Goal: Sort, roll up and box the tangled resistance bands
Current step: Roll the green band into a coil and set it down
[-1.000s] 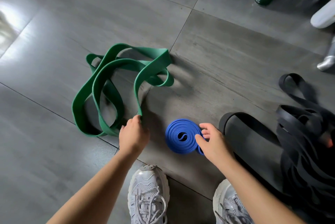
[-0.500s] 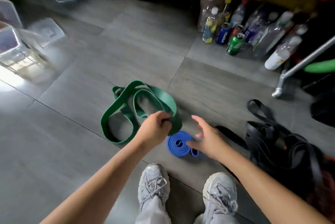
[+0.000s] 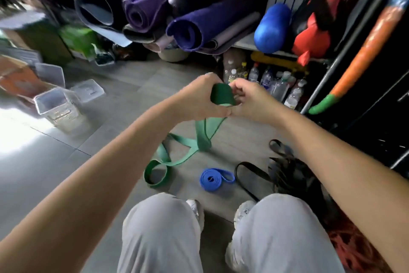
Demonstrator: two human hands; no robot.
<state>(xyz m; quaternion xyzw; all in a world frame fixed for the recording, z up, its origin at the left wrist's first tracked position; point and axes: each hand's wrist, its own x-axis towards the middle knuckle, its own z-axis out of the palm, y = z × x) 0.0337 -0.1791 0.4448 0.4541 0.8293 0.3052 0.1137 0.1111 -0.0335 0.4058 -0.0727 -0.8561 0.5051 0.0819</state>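
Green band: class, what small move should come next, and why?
Probably begin curling the pinched end into a tight coil: the left hand and right hand both pinch the top loop of the green band, its tail lies loose on the floor, and the blue band already lies rolled.

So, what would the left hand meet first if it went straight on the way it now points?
Probably the right hand: the left hand points across at it, and only the folded end of the green band both pinch lies between them, though depth is unclear.
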